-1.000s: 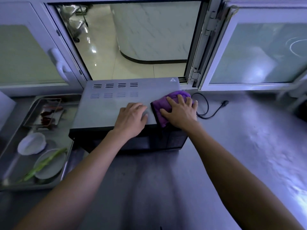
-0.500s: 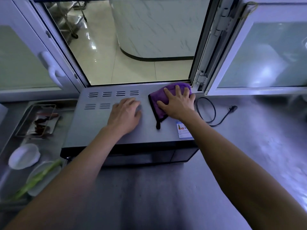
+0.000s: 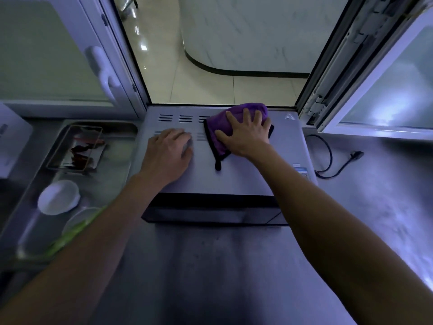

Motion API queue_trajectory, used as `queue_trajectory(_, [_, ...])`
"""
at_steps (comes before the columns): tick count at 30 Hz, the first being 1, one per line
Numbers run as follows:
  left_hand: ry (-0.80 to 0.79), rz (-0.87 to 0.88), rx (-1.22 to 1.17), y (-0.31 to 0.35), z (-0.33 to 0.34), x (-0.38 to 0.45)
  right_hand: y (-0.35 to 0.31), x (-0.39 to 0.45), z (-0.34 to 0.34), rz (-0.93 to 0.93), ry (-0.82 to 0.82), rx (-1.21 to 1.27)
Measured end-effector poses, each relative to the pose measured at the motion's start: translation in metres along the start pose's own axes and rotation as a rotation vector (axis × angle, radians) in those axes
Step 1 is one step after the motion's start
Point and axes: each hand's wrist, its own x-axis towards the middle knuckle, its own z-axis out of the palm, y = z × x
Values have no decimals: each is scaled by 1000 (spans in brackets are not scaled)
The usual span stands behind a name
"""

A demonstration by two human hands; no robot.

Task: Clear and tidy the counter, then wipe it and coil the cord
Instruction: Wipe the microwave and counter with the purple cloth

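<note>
We are leaning over the grey steel table (image 3: 375, 207), bracing our flat, empty left hand (image 3: 167, 152) on the grey metal microwave (image 3: 246, 177), our spread right hand (image 3: 246, 134) pressing the purple cloth (image 3: 218, 132) there; the black cord (image 3: 328, 158) is lying right.

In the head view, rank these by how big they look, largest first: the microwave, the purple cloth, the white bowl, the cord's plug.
1. microwave
2. purple cloth, partly hidden under the right hand
3. white bowl, close to the cloth in apparent size, so this order is unsure
4. plug
</note>
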Motion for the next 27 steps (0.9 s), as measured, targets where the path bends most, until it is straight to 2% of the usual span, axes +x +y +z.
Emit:
queue_trajectory(17, [57, -116, -54, -138, -41, -81, -186, 1, 4, -158, 26, 3])
queue_trajectory(27, [61, -105, -87, -150, -48, -103, -199, -62, 14, -242, 38, 65])
